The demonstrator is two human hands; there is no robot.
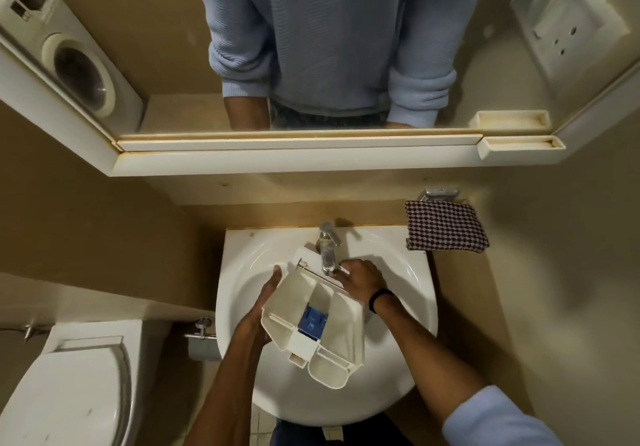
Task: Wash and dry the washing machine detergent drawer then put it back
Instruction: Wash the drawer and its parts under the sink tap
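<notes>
The cream detergent drawer, with a blue insert in its middle compartment, is held over the white sink, its front panel up under the chrome tap. My left hand grips the drawer's left side from below. My right hand grips the drawer's upper right corner beside the tap spout. Whether water runs from the tap I cannot tell. The washing machine shows in the mirror at top left, its drawer slot empty.
A checked cloth hangs from a wall hook right of the sink. A toilet with closed lid stands at lower left, a paper holder beside it. A mirror cabinet with a shelf juts out above the sink.
</notes>
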